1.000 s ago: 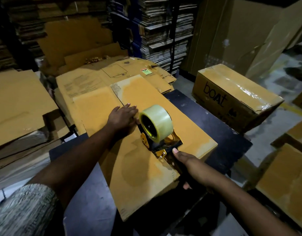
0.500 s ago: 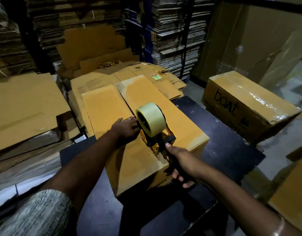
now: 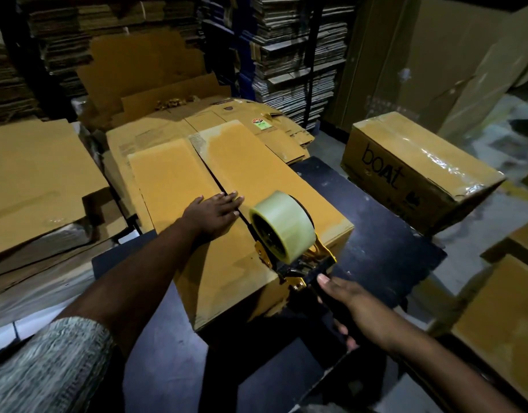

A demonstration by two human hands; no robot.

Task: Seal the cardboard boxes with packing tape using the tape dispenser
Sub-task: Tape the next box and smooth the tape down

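On the dark table (image 3: 384,234), the left hand (image 3: 210,214) presses flat, fingers straight, on the cardboard box (image 3: 256,171) across its centre seam, while at 4 o'clock the right hand (image 3: 355,305) grips the tape dispenser (image 3: 286,234) handle at the box's near edge.

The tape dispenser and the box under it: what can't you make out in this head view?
- Tape dispenser: its blade and any tape laid on the seam are hidden by the roll.
- Its handle: wrapped by the right hand.
- Box: its contents are hidden by the flaps; the near wall is in shadow.
- Left hand: the palm faces down.
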